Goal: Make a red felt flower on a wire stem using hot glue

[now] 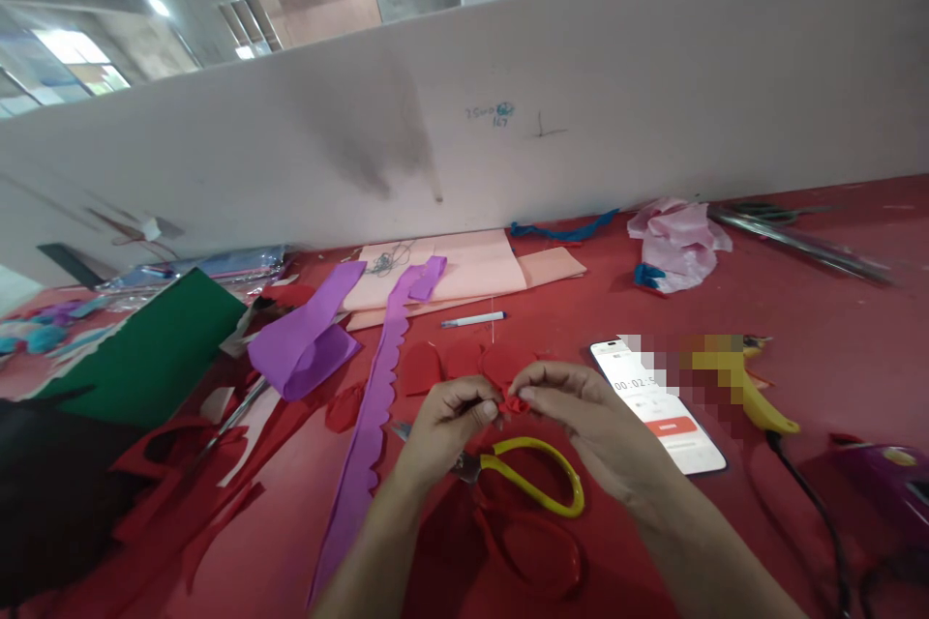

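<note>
Both hands meet over the red tabletop, pinching a small crumpled red piece (514, 403), felt or foam-like, between thumbs and fingers. My left hand (454, 421) grips its left side, and my right hand (566, 397) holds it from the right. Just below them lie scissors with one yellow handle loop (577, 493) and one red loop (533, 580); my left hand partly covers the blades. Beyond the fingers, flat red rounded petal shapes (421, 369) rest on the table. A scalloped purple strip (374, 406) runs along the left of my left hand.
A phone with a running timer (678, 450) lies right of my hand, beside a yellow glue gun (762, 406) with a black cord. Peach sheets (471, 261) and a white pen (475, 319) lie farther back. A green board (166, 338) and red scraps fill the left; a white partition stands behind.
</note>
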A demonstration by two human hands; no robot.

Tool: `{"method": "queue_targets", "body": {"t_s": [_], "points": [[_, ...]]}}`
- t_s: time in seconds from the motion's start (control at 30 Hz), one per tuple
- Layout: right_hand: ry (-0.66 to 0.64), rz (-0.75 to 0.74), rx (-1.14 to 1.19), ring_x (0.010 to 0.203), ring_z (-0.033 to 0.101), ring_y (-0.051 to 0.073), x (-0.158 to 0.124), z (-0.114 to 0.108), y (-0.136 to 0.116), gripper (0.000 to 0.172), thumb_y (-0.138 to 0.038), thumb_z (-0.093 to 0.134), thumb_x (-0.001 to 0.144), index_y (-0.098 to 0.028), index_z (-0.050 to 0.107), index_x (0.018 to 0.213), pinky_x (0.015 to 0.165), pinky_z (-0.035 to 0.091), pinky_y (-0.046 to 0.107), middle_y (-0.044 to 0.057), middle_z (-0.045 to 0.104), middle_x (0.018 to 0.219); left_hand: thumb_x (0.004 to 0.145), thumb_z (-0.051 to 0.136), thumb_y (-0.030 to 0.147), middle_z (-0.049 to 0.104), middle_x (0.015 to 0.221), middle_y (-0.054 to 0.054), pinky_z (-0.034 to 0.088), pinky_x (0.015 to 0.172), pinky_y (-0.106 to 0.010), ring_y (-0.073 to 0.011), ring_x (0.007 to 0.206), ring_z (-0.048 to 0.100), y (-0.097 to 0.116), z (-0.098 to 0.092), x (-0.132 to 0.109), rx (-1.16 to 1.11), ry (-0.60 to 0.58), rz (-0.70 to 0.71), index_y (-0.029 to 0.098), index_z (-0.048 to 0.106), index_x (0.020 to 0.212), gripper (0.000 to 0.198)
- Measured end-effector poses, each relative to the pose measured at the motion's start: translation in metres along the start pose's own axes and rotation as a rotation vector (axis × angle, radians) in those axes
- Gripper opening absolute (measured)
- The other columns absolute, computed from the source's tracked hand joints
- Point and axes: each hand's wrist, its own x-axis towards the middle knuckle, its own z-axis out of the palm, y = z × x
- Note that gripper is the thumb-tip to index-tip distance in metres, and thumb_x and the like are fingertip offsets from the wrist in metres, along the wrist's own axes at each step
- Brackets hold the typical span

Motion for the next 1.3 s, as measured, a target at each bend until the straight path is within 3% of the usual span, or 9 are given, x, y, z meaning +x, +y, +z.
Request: {"method": "queue_targets", "body": {"t_s": [0.4, 0.73, 1.0, 1.2, 1.3], "points": [[-0.093, -0.052, -0.189, 0.064, 0.055, 0.014, -0.001, -0.005, -0.004, 0.007, -0.024, 0.065, 0.07, -0.024, 0.07, 0.066, 0.064, 0.043, 0.028, -0.002, 0.063, 0.065, 0.077, 0.061, 0.033, 0.06, 0.066, -0.003, 0.04, 0.064, -0.026, -0.0143, 0.064, 0.052, 0.002, -0.002, -0.001, 0.007, -0.053, 0.014, 0.016, 0.065, 0.066, 0.02], [-0.025, 0.063, -0.104, 0.065, 0.053, 0.013, -0.001, -0.004, -0.001, 0.006, -0.022, 0.063, 0.065, -0.022, 0.068, 0.064, 0.065, 0.043, 0.027, -0.002, 0.062, 0.067, 0.08, 0.059, 0.03, 0.059, 0.067, -0.004, 0.041, 0.064, -0.027, -0.0155, 0.065, 0.053, 0.008, -0.004, 0.0, 0.161, -0.075, 0.172, 0.018, 0.067, 0.069, 0.018], [0.009, -0.017, -0.147, 0.069, 0.053, 0.012, -0.001, -0.006, -0.003, 0.006, -0.026, 0.064, 0.073, -0.021, 0.066, 0.07, 0.068, 0.043, 0.026, -0.002, 0.06, 0.07, 0.081, 0.059, 0.022, 0.064, 0.072, -0.006, 0.044, 0.067, -0.028, -0.0163, 0.071, 0.057, 0.009, -0.003, 0.001, 0.325, 0.05, 0.362, 0.018, 0.069, 0.079, 0.011], [0.14, -0.117, -0.134, 0.072, 0.051, 0.012, 0.001, -0.009, 0.006, 0.005, -0.026, 0.062, 0.077, -0.024, 0.064, 0.082, 0.07, 0.041, 0.025, -0.003, 0.059, 0.076, 0.079, 0.061, 0.022, 0.066, 0.077, -0.004, 0.046, 0.071, -0.028, -0.0156, 0.075, 0.059, 0.003, 0.004, 0.001, 0.209, 0.254, 0.296, 0.02, 0.07, 0.081, 0.009], [0.137, -0.134, -0.143, 0.074, 0.051, 0.012, 0.001, -0.006, 0.011, 0.004, -0.023, 0.063, 0.075, -0.024, 0.063, 0.079, 0.071, 0.04, 0.025, -0.003, 0.059, 0.077, 0.077, 0.064, 0.021, 0.065, 0.08, -0.004, 0.046, 0.073, -0.028, -0.0157, 0.078, 0.059, -0.002, 0.007, 0.001, 0.111, 0.329, 0.277, 0.02, 0.071, 0.08, 0.008]]}}
